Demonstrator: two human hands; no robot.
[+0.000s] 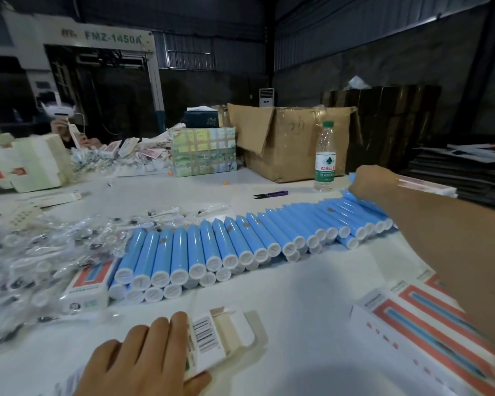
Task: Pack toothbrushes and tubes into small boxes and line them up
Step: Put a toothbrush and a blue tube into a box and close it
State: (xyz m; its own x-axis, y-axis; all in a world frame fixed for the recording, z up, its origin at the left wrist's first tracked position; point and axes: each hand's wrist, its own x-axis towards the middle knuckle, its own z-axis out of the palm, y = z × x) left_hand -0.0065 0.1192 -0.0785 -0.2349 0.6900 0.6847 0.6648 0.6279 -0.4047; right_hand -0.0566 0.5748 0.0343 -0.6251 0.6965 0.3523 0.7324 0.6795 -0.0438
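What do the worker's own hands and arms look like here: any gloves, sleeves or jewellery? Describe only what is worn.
Both hands are bare, with no gloves. The left hand shows no rings or watch, and its wrist is cut off by the frame edge. The right hand and its forearm are bare, with no sleeve, watch or bracelet visible along the part shown.

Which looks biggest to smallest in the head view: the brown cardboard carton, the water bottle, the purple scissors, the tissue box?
1. brown cardboard carton
2. water bottle and tissue box: they look alike in area, and the tissue box stands farther away, so I do not rank them.
3. purple scissors
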